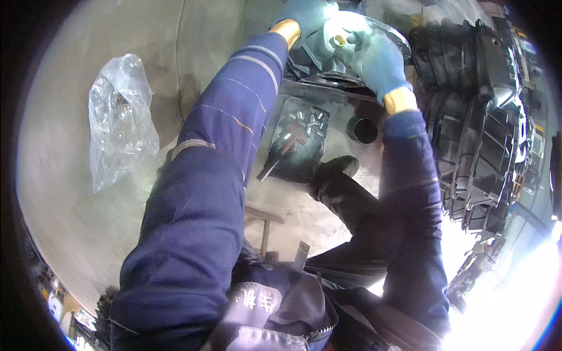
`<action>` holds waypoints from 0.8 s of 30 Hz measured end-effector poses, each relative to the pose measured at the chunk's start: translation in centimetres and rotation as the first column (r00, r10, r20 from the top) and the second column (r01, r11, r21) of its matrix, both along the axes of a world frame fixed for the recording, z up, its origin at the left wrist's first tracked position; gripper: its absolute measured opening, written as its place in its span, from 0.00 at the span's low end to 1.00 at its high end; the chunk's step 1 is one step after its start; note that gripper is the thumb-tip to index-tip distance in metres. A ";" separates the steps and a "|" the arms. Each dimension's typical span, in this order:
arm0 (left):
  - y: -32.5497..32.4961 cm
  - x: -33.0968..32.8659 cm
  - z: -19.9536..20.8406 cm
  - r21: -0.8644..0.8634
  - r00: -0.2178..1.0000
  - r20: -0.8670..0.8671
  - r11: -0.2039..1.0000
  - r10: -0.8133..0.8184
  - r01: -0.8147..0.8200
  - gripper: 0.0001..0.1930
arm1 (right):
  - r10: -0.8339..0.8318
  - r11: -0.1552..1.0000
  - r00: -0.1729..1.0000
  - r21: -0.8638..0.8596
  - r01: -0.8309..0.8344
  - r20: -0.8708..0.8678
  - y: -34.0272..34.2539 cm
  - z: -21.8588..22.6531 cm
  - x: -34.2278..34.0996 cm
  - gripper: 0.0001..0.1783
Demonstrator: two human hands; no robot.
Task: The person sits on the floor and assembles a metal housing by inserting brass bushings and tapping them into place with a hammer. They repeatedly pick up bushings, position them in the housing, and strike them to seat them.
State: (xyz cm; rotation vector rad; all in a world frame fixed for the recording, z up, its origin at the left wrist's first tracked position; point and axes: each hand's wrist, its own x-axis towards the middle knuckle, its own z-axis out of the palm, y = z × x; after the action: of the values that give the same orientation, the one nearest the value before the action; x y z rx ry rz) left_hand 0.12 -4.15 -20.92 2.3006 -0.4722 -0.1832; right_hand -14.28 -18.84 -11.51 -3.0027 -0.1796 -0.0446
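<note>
Fingers bent, a worker's blue-gloved right hand (379, 61) overlaps the right side of a silvery, round-rimmed metal part (323, 44); how tightly that grip is closed cannot be told. The left hand (304, 14), gloved alike, is at the part's upper left, apparently touching it, though glare hides the spread of its fingers. Between the two grips lies the part, leftward of the right hand, the nearer one, with no clear long axis showing. Just below is a dark ring (333, 79). Nearer the worker, a dark tray (297, 168) carries small metal pieces (319, 120) by its upper right corner, while a reddish-handled tool (281, 152) slants past its lower left corner. Well apart, a clear plastic bag (123, 126) lies at left; black ribbed parts (468, 117) line the right.
</note>
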 end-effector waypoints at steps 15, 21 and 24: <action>-0.1 -1.2 -0.2 -0.099 0.997 0.067 0.994 -0.046 0.052 0.18 | -0.385 0.628 0.551 0.227 0.744 -0.741 11.5 -30.8 -30.0 0.20; 0.3 -1.5 0.5 -0.189 0.999 -0.034 0.982 -0.008 0.001 0.25 | -0.392 0.653 0.494 0.144 0.743 -0.776 14.8 -32.1 -28.6 0.17; 0.0 -1.2 0.2 -0.407 0.913 -0.399 0.875 0.089 -0.263 0.29 | -0.390 0.650 0.508 0.161 0.742 -0.768 14.6 -32.7 -28.1 0.16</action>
State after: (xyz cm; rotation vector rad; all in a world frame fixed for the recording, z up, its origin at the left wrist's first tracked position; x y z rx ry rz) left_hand -1.05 -4.17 -20.72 1.7782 -0.0862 -0.3663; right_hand -42.40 -4.27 -44.22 -2.2121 0.8335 0.8178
